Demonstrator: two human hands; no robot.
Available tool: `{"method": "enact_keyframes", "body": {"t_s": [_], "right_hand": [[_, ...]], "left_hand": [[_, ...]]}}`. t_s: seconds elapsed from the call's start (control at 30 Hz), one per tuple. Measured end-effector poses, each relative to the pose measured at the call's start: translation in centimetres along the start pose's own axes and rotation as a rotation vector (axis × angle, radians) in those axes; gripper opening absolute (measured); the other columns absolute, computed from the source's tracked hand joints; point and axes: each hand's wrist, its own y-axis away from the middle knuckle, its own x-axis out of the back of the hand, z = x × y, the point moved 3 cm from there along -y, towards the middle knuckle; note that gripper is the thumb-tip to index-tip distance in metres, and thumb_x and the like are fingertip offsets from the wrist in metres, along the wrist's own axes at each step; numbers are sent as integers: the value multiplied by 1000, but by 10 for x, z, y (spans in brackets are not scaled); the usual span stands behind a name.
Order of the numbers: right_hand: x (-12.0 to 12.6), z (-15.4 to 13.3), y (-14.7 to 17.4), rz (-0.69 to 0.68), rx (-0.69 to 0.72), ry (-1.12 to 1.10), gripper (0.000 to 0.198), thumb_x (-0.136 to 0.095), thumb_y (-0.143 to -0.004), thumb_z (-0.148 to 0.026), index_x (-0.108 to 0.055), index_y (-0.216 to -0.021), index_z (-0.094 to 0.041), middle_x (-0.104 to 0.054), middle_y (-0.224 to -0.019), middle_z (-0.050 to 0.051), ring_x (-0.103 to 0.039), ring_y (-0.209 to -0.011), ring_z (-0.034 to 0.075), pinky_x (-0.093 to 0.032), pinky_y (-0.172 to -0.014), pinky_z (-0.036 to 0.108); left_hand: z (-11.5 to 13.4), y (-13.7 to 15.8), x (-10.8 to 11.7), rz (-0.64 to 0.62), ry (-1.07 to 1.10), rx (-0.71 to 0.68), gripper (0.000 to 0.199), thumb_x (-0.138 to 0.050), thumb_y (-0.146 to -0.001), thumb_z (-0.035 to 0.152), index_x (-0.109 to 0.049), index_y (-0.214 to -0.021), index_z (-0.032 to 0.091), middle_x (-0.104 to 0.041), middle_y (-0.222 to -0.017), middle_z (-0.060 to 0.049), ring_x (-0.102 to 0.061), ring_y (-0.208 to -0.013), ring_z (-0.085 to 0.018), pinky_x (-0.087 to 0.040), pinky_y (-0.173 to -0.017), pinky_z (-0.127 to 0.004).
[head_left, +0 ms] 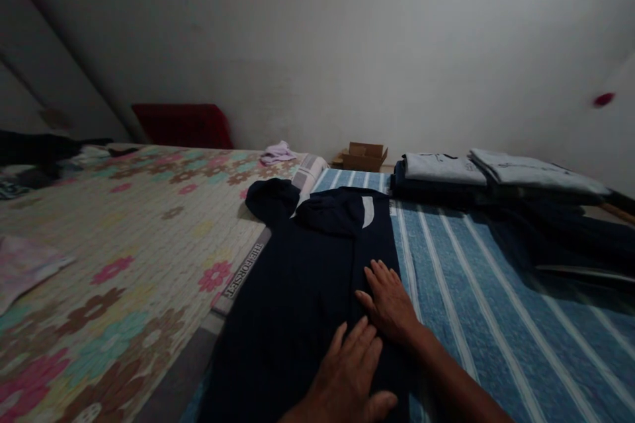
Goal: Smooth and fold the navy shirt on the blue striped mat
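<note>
Navy garment [305, 284], near end cut off | hands [393, 307] palms-down on it, fingers spread | dark folds [331, 217] indistinct

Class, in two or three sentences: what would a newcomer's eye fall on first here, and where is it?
Probably the dark garment spread down the centre, with the left hand and right hand laid palm-down on its right-hand part. Next might come the flowered cover on the left, against the blue striped cloth on the right, where folded clothes are piled towards the wall.
</note>
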Motion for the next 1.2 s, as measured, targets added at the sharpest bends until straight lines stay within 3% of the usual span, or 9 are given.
{"method": "enact_keyframes", "body": {"t_s": [0.13,0.27,0.37,0.53,0.73,0.83,1.0,1.2], "right_hand": [[-3,-1,-1,5,-11,6,60,-33,-90,-50,-41,-135,-11,-29,-145,15,-20,-135,28,-18,-108,44],[-2,-4,-2,2,-21,2,60,-35,-89,-49,-41,-135,-11,-29,-145,14,-20,-135,28,-18,-108,45],[-1,-5,-2,12,-21,-14,60,-35,-89,-49,-42,-135,-11,-29,-144,13,-20,-135,28,-19,-109,45],[-5,-5,-2,44,-23,-31,58,-37,-88,-47,-44,-133,-12,-31,-143,13,-22,-134,29,-20,-109,46],[-12,-2,-4,60,-17,-42,56,-39,-87,-48,-46,-132,-15,-31,-143,11,-23,-133,29,-22,-108,48],[-15,-1,-7,45,-14,-51,58,-41,-86,-50,-45,-133,-16,-29,-143,10,-22,-133,29,-23,-108,48],[-26,4,-11,13,-43,-73,60,-39,-85,-56,-46,-132,-20,-27,-143,8,-22,-133,29,-24,-108,49],[-44,10,-15,-29,-33,-79,63,-46,-80,-59,-46,-132,-23,-28,-142,7,-24,-131,33,-26,-106,53]], "left_hand": [[-10,4,11,74,6,14,57,-41,-86,51,-45,-130,14,-40,-139,-15,-33,-130,-30,-31,-105,-52],[-23,1,40,115,6,192,55,-44,-86,42,-38,-135,16,-35,-142,-11,-29,-132,-25,-30,-107,-45],[-34,-10,64,132,-10,330,54,-47,-84,39,-43,-132,15,-35,-143,-12,-30,-132,-25,-29,-108,-43],[-65,-51,105,229,-131,414,50,-47,-83,41,-48,-125,14,-39,-140,-15,-35,-130,-26,-32,-105,-42],[-133,-114,147,388,-345,630,35,-46,-83,37,-54,-109,15,-48,-129,-14,-40,-124,-25,-39,-95,-36],[-161,-137,156,453,-401,728,31,-48,-81,31,-54,-107,14,-46,-128,-16,-35,-125,-28,-37,-94,-40],[-195,-160,156,514,-443,768,33,-50,-76,18,-53,-108,11,-42,-131,-18,-24,-130,-30,-27,-99,-45],[-229,-173,155,507,-340,827,24,-49,-72,13,-62,-93,13,-59,-106,-16,-47,-108,-29,-37,-87,-42]]}}
